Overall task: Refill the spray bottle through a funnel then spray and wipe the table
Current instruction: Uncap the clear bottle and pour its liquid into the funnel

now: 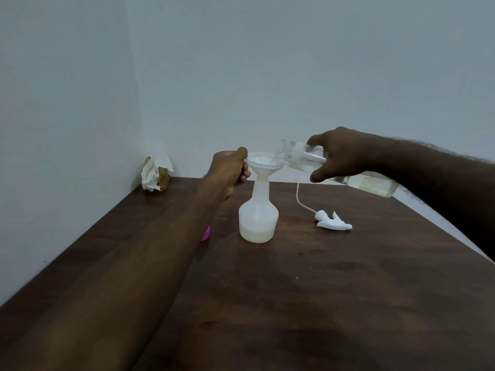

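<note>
A white translucent spray bottle (258, 218) stands uncapped in the middle of the dark wooden table (321, 290), with pale liquid in its bottom part. A white funnel (263, 163) sits in its neck. My left hand (230, 167) pinches the funnel's rim on the left side. My right hand (337, 155) grips a clear bottle (356, 175), tipped almost level with its open mouth over the funnel, and liquid runs in. The white trigger sprayer head (333, 222) with its thin tube lies on the table to the right of the spray bottle.
A crumpled white cloth or tissue on a brownish holder (156, 174) sits in the far left corner against the wall. A small purple cap (206, 233) peeks out beside my left forearm. Walls close off the table's left and far sides.
</note>
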`<state>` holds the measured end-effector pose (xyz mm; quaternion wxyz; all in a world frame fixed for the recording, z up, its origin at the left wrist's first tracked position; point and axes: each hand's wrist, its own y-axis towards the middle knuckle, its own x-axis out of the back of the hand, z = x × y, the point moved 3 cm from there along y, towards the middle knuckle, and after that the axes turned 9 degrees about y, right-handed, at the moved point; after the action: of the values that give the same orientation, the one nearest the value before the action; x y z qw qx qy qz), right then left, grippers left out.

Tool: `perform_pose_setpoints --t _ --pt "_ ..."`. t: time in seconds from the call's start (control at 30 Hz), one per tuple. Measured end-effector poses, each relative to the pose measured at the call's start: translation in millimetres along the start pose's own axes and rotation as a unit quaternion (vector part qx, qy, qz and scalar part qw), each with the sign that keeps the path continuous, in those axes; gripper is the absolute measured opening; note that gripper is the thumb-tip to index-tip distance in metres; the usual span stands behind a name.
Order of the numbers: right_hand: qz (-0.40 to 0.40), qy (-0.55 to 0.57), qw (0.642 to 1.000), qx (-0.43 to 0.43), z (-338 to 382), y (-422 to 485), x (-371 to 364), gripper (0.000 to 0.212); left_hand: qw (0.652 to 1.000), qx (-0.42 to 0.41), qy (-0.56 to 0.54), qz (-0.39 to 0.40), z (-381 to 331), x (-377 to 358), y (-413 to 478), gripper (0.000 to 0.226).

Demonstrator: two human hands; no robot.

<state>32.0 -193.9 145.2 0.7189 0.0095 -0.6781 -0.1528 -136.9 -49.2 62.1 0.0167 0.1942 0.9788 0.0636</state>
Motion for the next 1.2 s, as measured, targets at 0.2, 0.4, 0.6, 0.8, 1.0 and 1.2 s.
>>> perform_pose_setpoints --t 0.2,0.4,0.6,0.8,1.0,1.2 --pt "0.003 -0.005 1.0 0.001 -0.2 1.0 1.1 0.07 1.0 0.003 0.003 0.0 -0.5 0.5 0.2 0.019" --pt "0.004 -0.012 1.0 0.005 0.4 1.8 1.9 0.071 1.0 -0.001 0.002 -0.001 -1.4 0.2 -0.8 0.021" --pt "0.001 -0.019 1.0 0.007 -1.2 2.5 2.6 0.072 1.0 -0.003 0.007 0.0 -1.8 0.3 -1.5 0.021" --pt "0.001 -0.025 1.0 0.011 0.0 2.9 2.7 0.07 1.0 -0.005 0.011 -0.001 -2.5 0.4 -2.1 0.021" --pt "0.0 -0.027 1.0 0.01 0.0 3.2 2.4 0.071 1.0 -0.007 0.013 -0.001 -2.3 0.8 -1.8 0.02" --pt "0.002 -0.03 0.999 0.012 0.4 3.5 3.8 0.072 1.0 -0.007 0.018 -0.001 -1.7 1.0 -1.9 0.02"
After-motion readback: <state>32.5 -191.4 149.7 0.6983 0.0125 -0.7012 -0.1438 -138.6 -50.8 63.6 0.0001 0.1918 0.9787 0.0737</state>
